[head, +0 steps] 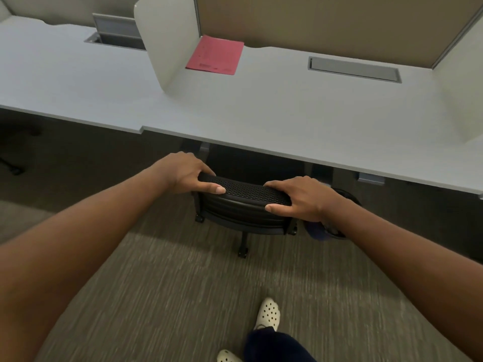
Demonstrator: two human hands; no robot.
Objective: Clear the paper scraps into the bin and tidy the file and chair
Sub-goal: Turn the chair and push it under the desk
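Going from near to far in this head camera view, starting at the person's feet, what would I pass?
White shoe → chair backrest, held by the left hand and the right hand → desk front edge → red file → tan partition.

Single head view, looking forward and down, desk [261, 121] near
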